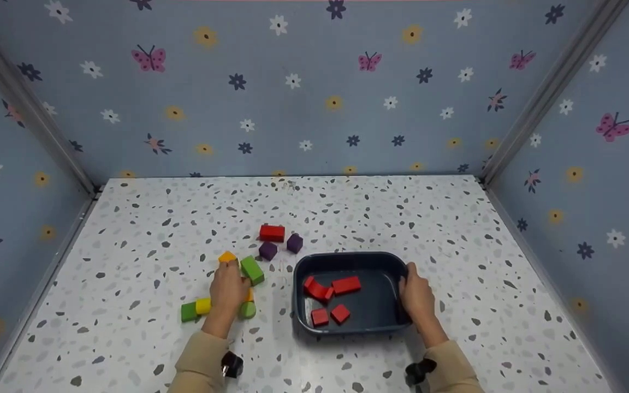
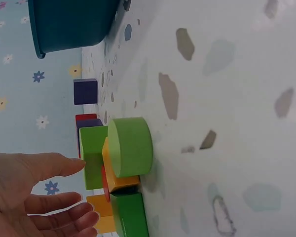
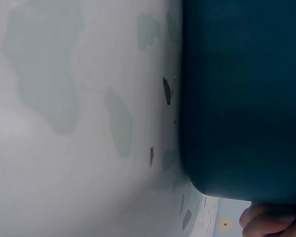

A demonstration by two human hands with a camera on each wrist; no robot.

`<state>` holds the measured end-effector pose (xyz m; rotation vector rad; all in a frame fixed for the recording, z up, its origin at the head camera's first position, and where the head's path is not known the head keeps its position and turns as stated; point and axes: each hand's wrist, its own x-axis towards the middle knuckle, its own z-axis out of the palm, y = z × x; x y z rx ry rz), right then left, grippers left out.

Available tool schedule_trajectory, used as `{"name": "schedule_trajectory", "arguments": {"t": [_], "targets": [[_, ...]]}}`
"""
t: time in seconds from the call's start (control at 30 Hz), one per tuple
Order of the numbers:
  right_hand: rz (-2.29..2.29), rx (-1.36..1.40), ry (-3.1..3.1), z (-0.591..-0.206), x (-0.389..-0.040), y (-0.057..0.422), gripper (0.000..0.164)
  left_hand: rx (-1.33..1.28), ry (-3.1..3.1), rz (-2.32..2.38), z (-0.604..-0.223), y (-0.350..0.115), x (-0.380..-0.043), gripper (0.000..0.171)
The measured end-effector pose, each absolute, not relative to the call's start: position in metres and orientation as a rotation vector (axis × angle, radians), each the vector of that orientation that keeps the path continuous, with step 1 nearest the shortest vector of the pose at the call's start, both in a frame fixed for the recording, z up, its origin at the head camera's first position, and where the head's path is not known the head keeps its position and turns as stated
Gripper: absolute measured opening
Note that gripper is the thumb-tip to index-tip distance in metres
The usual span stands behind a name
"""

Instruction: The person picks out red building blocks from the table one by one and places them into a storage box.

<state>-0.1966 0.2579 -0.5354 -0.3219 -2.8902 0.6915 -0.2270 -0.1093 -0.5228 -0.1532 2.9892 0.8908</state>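
My left hand (image 1: pixel 228 289) hovers over a loose group of toy blocks, thumb and fingers apart with nothing visible between them. Around it lie a light green block (image 1: pixel 252 270), an orange block (image 1: pixel 227 256), a yellow block (image 1: pixel 203 305), a dark green block (image 1: pixel 189 312) and a light green cylinder (image 1: pixel 247 310). In the left wrist view the thumb tip (image 2: pixel 75 166) is beside the light green block; whether they touch, I cannot tell. My right hand (image 1: pixel 418 295) grips the right rim of a dark blue tub (image 1: pixel 377 305), which holds several red blocks (image 1: pixel 346 285).
Beyond the left hand sit a red block (image 1: pixel 272 233) and two purple blocks (image 1: pixel 268 251). The speckled white tabletop (image 1: pixel 429 218) meets patterned blue walls (image 1: pixel 292 109) at the back and sides. A black wrist device (image 1: pixel 231 364) is on the left wrist.
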Motion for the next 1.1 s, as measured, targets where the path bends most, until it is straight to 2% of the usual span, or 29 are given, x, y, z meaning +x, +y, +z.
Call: {"name": "schedule_trajectory", "arguments": {"t": [0.27, 0.57, 1.1], "targets": [[0.693, -0.329, -2.895, -0.536, -0.196, 0.258, 0.019, -0.212, 2.923, 0.893, -0.527, -0.109, -0.231, 0.047], [0.682, -0.323, -2.896, -0.536, -0.196, 0.258, 0.020, -0.215, 2.897, 0.894, -0.530, -0.112, -0.234, 0.031], [0.707, -0.345, -2.920, -0.534, -0.198, 0.258, 0.019, -0.239, 2.782, 0.905, -0.530, -0.112, -0.239, 0.024]]}}
